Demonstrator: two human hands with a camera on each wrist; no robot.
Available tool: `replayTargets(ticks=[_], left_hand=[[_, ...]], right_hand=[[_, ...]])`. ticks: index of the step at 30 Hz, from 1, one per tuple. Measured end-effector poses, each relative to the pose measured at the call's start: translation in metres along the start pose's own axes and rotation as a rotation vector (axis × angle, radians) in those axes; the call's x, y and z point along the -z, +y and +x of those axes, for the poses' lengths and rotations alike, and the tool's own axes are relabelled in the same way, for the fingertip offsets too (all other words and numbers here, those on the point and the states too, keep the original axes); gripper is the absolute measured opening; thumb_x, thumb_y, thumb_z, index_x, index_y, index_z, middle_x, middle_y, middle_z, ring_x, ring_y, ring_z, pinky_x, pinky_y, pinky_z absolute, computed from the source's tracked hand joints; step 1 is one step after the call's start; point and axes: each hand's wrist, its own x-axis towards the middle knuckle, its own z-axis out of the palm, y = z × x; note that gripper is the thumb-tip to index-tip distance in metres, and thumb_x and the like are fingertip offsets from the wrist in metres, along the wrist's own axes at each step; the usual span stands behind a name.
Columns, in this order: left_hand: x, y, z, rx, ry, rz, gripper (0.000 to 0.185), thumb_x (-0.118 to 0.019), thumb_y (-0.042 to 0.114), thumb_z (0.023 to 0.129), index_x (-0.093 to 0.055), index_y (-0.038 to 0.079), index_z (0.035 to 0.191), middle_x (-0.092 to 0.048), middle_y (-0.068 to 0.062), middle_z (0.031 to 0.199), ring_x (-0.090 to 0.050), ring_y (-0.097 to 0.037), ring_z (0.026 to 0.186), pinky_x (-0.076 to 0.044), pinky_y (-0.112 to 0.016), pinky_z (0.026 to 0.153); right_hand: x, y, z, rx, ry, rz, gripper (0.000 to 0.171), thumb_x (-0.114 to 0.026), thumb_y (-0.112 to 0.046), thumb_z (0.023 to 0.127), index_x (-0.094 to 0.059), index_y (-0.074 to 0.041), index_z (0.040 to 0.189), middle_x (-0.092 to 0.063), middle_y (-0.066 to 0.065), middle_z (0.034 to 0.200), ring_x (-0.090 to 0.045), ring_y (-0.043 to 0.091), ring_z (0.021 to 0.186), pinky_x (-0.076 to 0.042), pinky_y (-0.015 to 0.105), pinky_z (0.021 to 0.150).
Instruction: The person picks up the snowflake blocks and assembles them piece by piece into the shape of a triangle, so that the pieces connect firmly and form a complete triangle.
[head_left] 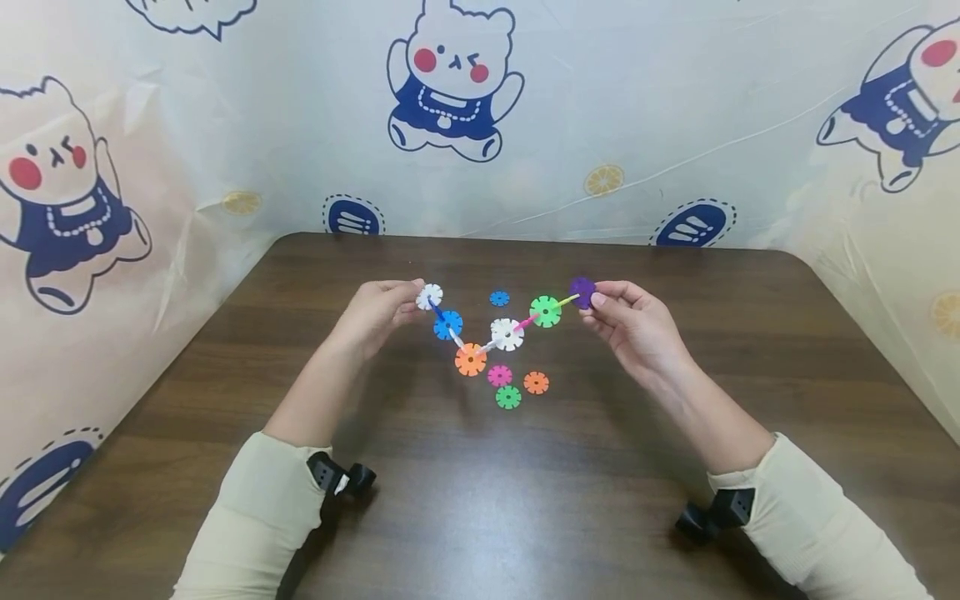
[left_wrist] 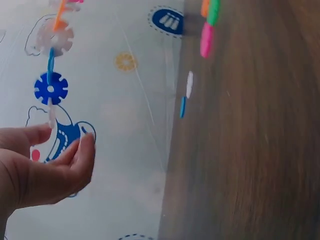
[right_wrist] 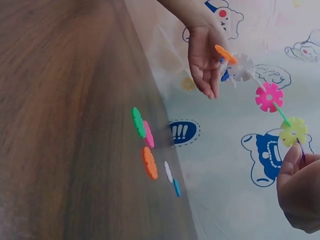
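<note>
A chain of notched plastic snowflake discs hangs in a V between the two hands above the table. My left hand pinches the white disc at its left end; the left wrist view shows the thumb at that disc's lower edge. My right hand holds the purple disc at the other end between thumb and fingers. Between them, the blue disc, orange disc, white middle disc and green disc face the head view. Blue, white, pink and yellow discs link these edge-on.
Loose discs lie on the brown table under and in front of the chain: a blue one, a pink one, an orange one, a green one and a white one. A printed cloth hangs behind the table.
</note>
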Motion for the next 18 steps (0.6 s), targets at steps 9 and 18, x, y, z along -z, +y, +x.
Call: replayTargets(ticks=[9,18], left_hand=[[-0.002,-0.001,-0.003,0.069,-0.052,-0.186,0.015,-0.061,0.007,0.089,-0.059,-0.003,0.100,-0.065,-0.004,0.080,-0.063,-0.014,0.071,-0.053,-0.024,0.071],[-0.005,0.004,-0.008,0.029,-0.013,-0.174,0.031,-0.061,0.005,0.088,-0.055,-0.010,0.114,-0.065,-0.006,0.086,-0.064,-0.017,0.076,-0.052,-0.025,0.074]], right_hand=[[0.007,0.004,0.000,0.005,0.013,0.013,0.010,-0.057,0.006,0.087,-0.062,-0.003,0.087,-0.063,0.009,0.079,-0.063,0.016,0.066,-0.053,0.023,0.067],[0.013,0.010,0.001,-0.001,0.013,-0.008,0.014,-0.055,0.008,0.088,-0.063,-0.004,0.086,-0.064,0.009,0.079,-0.064,0.016,0.068,-0.053,0.024,0.068]])
